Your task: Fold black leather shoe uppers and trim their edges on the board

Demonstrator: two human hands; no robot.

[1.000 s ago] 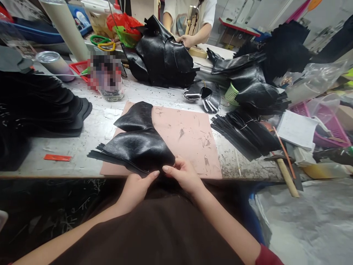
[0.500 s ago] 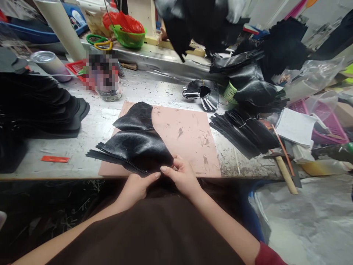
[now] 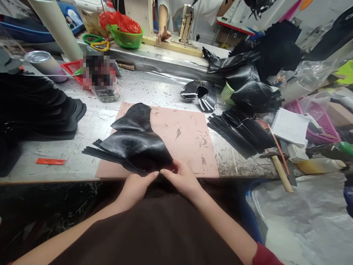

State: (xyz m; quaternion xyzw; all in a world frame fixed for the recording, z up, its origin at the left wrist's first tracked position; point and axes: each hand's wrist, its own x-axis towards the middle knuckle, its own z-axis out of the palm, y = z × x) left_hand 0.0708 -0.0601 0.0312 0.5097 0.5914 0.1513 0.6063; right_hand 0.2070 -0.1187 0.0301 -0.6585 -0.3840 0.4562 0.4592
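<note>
A stitched black leather piece, shiny and made of joined panels, lies over the left part of a pink board. Its near edge reaches the front of the bench, where both hands hold it. My left hand is closed on that edge with the thumb on top; its fingers are hidden below. My right hand pinches the edge just to the right, thumb and bent forefinger on the leather. The two thumb tips nearly meet. Dark strip ends stick out at the piece's left side.
Stacked black pieces stand at left, near an orange strip. To the right are bundled black strips, a wooden-handled hammer and a notebook. Behind, a co-worker's hand rests by a machine.
The dark leather bundle hanging at the top has moved mostly out of view, uncovering the co-worker and machine. My thumbs have come closer together on the leather edge; the piece has hardly moved.
</note>
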